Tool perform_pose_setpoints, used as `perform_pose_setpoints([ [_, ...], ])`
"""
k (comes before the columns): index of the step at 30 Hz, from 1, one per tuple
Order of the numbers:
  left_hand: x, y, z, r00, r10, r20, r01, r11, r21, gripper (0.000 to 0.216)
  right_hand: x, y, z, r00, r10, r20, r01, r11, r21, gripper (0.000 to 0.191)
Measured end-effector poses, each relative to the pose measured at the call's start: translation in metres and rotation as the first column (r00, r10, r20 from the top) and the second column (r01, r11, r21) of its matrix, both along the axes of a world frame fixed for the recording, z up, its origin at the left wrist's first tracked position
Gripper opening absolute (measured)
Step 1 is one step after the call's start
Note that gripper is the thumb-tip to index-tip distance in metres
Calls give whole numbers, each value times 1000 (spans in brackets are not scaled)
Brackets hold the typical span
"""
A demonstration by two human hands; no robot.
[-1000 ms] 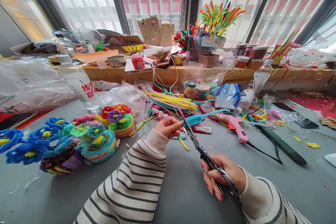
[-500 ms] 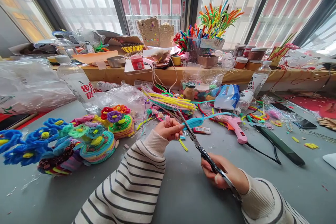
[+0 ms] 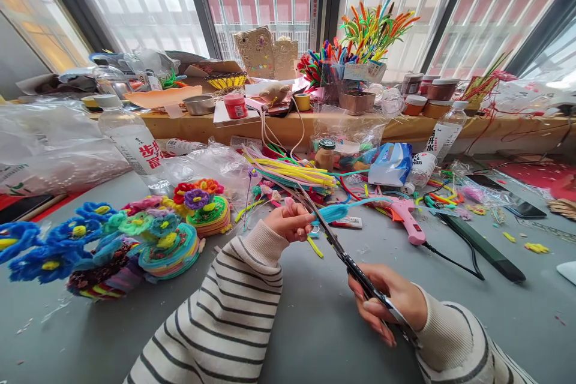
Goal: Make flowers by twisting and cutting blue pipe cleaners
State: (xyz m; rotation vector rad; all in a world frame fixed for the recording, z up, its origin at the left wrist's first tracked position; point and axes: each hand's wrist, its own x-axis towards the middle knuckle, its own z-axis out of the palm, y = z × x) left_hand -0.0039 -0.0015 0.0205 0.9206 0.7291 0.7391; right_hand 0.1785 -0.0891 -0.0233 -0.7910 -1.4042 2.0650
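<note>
My left hand (image 3: 290, 222) pinches one end of a light blue pipe cleaner (image 3: 332, 212), which is bent into a flat loop with a long tail reaching right. In my right hand (image 3: 389, 300) is a pair of scissors (image 3: 344, 258), its fingers around the dark handles. The blades point up and left and cross the pipe cleaner close to my left fingertips. Whether the blades touch it, I cannot tell. A pink glue gun (image 3: 408, 219) lies just beyond, right of the loop's tail.
Fuzzy pipe-cleaner flowers (image 3: 74, 231) in coiled pots stand at the left. A bundle of pipe cleaners (image 3: 297, 174), a small jar (image 3: 324, 155) and a blue-white packet (image 3: 390, 163) lie behind my hands. A dark green bar (image 3: 486, 250) and a black cord are at the right.
My right hand has shifted slightly right and down, and its lower fingers have spread away from the scissors. The left hand and the pipe cleaner are almost unmoved.
</note>
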Motion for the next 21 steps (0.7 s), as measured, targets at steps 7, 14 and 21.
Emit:
perform_pose_setpoints([
  [7,0,2,-2,999,8,50,-7,1000,-8,28,-4,0,-2,998,-28,-54,31,999,41,39],
  [14,2,3,-8,995,94,45,-95,995,13,27,-5,2,1,993,-86,-87,90,995,47,39],
  [21,0,2,-7,997,71,-20,-69,992,103,25,-3,3,9,996,-94,-9,94,988,122,46],
])
